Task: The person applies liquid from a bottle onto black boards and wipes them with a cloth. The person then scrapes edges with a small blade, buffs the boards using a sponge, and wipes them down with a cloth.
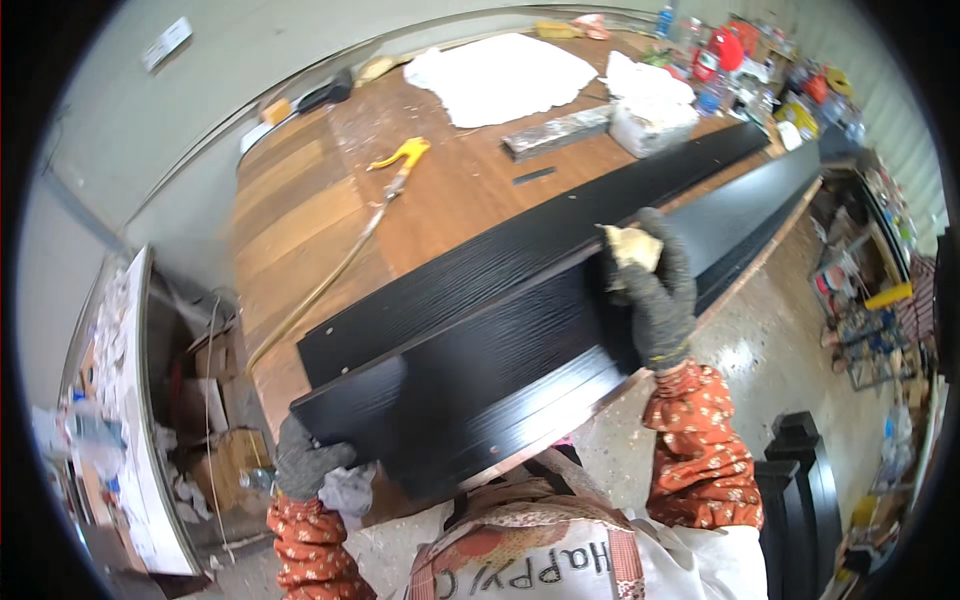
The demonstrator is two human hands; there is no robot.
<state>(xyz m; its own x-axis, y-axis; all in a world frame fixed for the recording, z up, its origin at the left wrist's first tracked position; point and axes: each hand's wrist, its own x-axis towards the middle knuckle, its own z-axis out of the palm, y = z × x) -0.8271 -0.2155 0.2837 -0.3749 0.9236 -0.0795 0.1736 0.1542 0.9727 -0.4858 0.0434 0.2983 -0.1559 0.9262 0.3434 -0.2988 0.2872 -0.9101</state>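
A long black board (480,350) with a glossy grain slants across the near side of the table. Grey-gloved, my left hand (308,458) grips its near left corner, the fingers partly hidden at the edge. Farther along the same board, my right hand (660,295), also gloved, holds a crumpled cream-coloured pad (634,248) against the upper edge. Whether the pad is cloth or sandpaper, I cannot tell. Just behind lies a second black board (430,285) with small pale spots. Another black board (745,215) reaches to the far right, partly covered by my right hand.
On the brown wooden table (330,210) lies a yellow air blow gun (402,155) with its hose. Behind are a white sheet (505,75), a wrapped block (652,125) and bottles (710,92). Black pieces (800,490) stand on the floor at right; a white-topped bench (135,420) stands left.
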